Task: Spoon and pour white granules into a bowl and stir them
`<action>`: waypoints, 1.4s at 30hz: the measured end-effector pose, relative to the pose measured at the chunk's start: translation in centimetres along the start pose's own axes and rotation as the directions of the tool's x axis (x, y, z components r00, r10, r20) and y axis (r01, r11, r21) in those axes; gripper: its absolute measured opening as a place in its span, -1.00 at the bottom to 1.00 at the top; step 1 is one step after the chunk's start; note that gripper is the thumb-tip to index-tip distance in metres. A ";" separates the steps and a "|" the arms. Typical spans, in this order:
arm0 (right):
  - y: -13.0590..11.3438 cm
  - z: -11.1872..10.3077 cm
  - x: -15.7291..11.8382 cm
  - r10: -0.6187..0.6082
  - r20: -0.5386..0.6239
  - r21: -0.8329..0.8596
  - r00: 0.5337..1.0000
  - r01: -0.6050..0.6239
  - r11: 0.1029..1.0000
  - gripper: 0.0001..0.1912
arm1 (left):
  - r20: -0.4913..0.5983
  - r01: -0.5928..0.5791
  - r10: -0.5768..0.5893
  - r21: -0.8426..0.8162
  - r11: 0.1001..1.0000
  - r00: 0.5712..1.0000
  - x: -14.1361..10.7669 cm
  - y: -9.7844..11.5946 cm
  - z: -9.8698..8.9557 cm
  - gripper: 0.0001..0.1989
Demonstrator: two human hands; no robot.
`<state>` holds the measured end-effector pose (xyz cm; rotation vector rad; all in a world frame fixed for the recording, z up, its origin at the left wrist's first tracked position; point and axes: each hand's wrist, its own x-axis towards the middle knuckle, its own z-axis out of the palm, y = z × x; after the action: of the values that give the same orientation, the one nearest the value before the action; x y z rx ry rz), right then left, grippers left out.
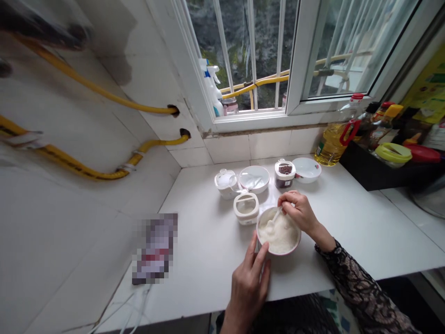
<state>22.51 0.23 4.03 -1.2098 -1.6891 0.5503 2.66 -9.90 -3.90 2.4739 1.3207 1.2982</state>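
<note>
Presumably to steady the bowl (pixel 284 253) at lower centre, the left hand (pixel 247 280) rests spread fingers against its rim; the right hand (pixel 299 212) finger-pinches a white spoon (pixel 271 224).

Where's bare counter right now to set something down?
Left: the counter between the pixelated item and the left hand. Right: the stretch between the patterned right sleeve and the black rack. It is crowded just behind the bowl of whitish contents, where three small containers and two other white bowls stand close together.
</note>
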 end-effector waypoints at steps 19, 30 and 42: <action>0.7 -0.3 1.0 0.427 0.017 0.438 0.904 -0.391 0.810 -0.87 | 0.003 0.009 -0.009 -0.008 1.000 1.000 -0.1 -0.1 0.1 -0.58; -1.7 2.0 0.8 -0.206 -0.064 0.010 0.976 0.207 0.978 -0.82 | -0.009 -0.002 0.002 -0.004 1.000 1.000 -0.3 -0.3 0.4 -0.59; -1.2 -0.3 0.2 -0.344 -0.115 -0.148 0.932 0.327 0.933 -0.80 | 0.005 -0.012 0.012 0.010 1.000 1.000 0.1 -0.1 0.0 -0.60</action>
<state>22.20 -0.09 5.16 -0.9897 -1.7812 0.1460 2.60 -9.79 -3.90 2.4938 1.3161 1.2908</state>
